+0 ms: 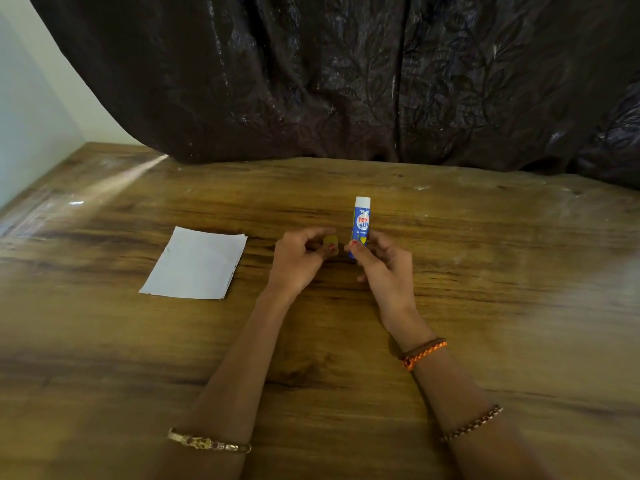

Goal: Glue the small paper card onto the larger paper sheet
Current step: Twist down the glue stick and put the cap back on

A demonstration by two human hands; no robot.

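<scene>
My right hand [384, 268] is closed around the lower part of a blue glue stick [361, 223], held upright with its white end pointing up. My left hand [299, 259] pinches a small yellow piece [330, 241] between thumb and fingers, just left of the stick; it looks like the stick's cap. White paper [195, 263] lies flat on the table to the left of both hands, untouched. Its right edge shows more than one layer, so I cannot tell the small card from the larger sheet.
The wooden table [485, 306] stretches wide on all sides. A dark patterned curtain [346, 81] hangs along the table's far edge. A pale wall [31, 116] borders the left side. There are bracelets on both wrists.
</scene>
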